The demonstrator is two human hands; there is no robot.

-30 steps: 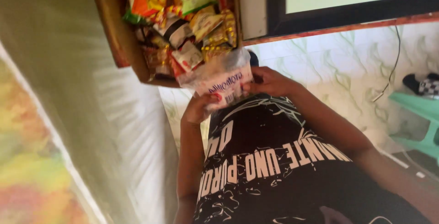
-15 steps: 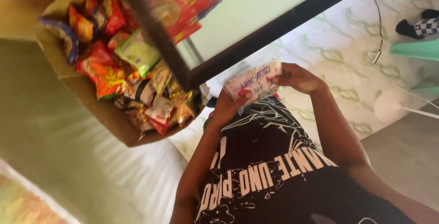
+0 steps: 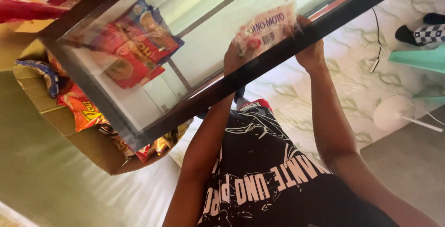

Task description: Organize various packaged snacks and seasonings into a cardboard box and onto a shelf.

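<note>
- Behind the glass of the display case point(image 3: 153, 116), in the head view, a white packet point(image 3: 266, 28) with pink print is held up; its long axis runs across and rises toward the right.
- Left hand point(image 3: 236, 58) grips its lower left end, fingers clenched on it.
- Right hand point(image 3: 309, 51) holds the right end; its fingers are partly hidden by the dark frame.
- Both arms reach upward, elbows low.
- Snack bags point(image 3: 134, 41) lie on the shelf to the left.

Both hands' point(image 3: 241, 55) fingertips behind the blurred white packet point(image 3: 266, 28).
</note>
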